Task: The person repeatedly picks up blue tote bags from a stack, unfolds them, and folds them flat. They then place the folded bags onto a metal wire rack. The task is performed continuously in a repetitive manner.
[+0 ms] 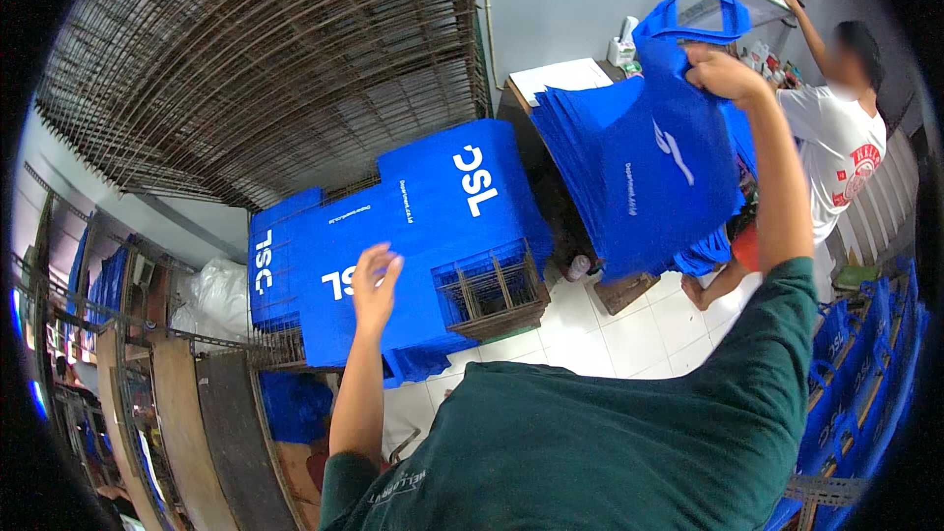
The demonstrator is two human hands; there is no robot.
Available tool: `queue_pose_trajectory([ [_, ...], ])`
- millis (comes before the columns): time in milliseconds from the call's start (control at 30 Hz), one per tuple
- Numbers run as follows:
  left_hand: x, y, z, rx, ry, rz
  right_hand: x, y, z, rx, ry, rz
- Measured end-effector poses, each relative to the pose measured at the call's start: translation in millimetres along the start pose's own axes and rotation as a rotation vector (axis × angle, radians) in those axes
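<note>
My right hand (723, 72) is raised high at the upper right, shut on the handles of a thick bunch of blue fabric bags (644, 182) with white print, which hang down from it. My left hand (374, 280) is open, fingers spread, hovering over flat blue bags (413, 236) laid out on wire drying racks (492, 290) in the middle of the view. My green sleeves and shoulders fill the lower part of the picture.
A tall stack of wire racks (275, 59) leans at the upper left. Another person in a white shirt (836, 152) reaches up to a shelf at the upper right. More blue bags (855, 354) lie at the right edge, above white floor tiles (610, 334).
</note>
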State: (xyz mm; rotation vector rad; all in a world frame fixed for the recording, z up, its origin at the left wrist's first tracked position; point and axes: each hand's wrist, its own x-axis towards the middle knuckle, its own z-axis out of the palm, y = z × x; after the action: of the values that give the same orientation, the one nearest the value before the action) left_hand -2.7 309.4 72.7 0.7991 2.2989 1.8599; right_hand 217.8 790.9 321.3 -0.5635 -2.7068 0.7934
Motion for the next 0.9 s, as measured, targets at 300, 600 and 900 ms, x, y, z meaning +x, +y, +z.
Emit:
queue_pose_trajectory([
  [300, 92, 74, 94, -0.176, -0.219, 0.106, -78, -145, -94, -0.609, 0.148, -0.120],
  [600, 78, 109, 107, -0.609, -0.514, -0.147, -26, -151, -77, -0.439, 0.154, -0.386],
  [900, 84, 205, -5, -0.547, -0.124, 0.144, 68, -60, 33, -0.901, 0.485, -0.208],
])
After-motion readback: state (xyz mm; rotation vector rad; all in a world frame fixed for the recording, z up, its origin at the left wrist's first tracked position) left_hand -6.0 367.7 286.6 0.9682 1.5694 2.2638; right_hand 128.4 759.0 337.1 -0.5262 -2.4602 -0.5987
